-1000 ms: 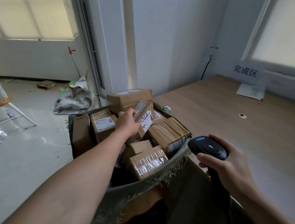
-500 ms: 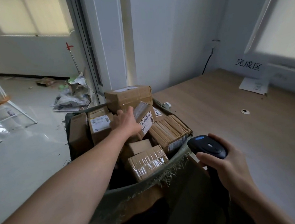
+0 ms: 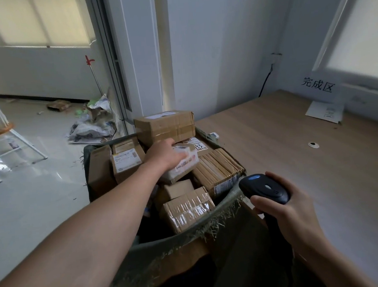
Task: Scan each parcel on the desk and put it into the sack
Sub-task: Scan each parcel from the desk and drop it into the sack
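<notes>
- Grips the small labelled parcel [image 3: 184,165] from above with the left hand [image 3: 164,154], fingers curled over its top.
- Lays it on the heap inside the sack [image 3: 168,243], straight ahead, long axis slanting from near-left to far-right.
- Wraps the right hand [image 3: 287,211] round the scanner [image 3: 264,188] at the sack's right rim, by the desk [image 3: 297,157]; farther from the parcel than the left.
- Probably needs only a letting-go and a pull-back.
- Since a second ago, has tipped the parcel from upright down to nearly flat and lower on the heap; scanner barely shifted.
</notes>
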Demonstrator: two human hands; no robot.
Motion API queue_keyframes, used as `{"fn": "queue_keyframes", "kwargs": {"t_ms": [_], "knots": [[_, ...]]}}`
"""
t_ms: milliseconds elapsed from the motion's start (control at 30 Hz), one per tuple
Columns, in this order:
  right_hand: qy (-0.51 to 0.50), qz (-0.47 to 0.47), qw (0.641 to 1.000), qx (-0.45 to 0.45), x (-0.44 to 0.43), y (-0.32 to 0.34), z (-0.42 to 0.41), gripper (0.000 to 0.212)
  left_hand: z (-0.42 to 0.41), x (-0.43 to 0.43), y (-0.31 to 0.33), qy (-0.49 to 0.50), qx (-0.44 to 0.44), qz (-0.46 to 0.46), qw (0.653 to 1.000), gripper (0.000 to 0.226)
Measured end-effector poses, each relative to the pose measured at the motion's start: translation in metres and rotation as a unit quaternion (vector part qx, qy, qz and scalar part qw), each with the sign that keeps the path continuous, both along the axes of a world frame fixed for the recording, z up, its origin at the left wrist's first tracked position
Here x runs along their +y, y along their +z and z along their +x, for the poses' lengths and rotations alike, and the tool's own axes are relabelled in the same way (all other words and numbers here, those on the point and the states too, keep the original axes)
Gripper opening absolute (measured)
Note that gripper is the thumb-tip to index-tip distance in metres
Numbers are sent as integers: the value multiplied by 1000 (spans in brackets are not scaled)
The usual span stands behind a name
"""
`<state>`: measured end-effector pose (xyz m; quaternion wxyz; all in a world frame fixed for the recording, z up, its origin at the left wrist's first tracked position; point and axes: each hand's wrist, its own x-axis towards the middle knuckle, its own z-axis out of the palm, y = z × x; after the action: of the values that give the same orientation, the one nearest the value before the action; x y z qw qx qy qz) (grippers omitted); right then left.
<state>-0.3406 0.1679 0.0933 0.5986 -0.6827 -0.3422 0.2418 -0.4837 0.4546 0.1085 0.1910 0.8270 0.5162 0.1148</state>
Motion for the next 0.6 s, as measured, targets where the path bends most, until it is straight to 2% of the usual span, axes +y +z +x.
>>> {"fn": "queue_keyframes", "kwargs": {"t_ms": [100, 400, 600], "knots": [[1, -4, 1000, -8, -4, 0, 1, 100, 3, -3, -11, -57, 63, 13, 996, 70], [-8, 5, 1000, -3, -10, 0, 3, 97, 0, 4, -10, -41, 91, 15, 995, 34], [-8, -5, 1000, -5, -11, 0, -1, 101, -11, 2, -17, -62, 194, 111, 973, 32]]}}
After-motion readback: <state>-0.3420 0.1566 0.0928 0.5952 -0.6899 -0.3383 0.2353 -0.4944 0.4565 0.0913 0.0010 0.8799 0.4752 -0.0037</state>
